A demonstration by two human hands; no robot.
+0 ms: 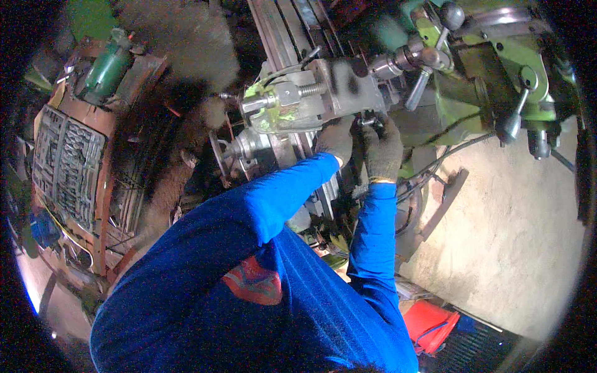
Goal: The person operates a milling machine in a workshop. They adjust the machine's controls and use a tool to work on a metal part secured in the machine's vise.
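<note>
Both my hands wear grey knit gloves and are close together at the near side of a metal machine vise point(345, 87). A small shiny metal piece point(369, 122) shows between them, its exact kind too small to make out. The fingers of my right hand point(382, 149) are closed around this piece. Just beside it, my left hand point(336, 139) rests against the vise's near edge, its fingertips mostly hidden. The vise has a threaded screw point(311, 90) and a green-stained end on the left.
Lever handles with ball knobs point(452, 16) stand on the green machine at the right. A handwheel point(219, 155) lies left of the vise. Further left, a rusty bench holds a tool tray point(68, 163) and a green cylinder point(107, 67). A red cloth-like thing point(429, 324) lies lower right.
</note>
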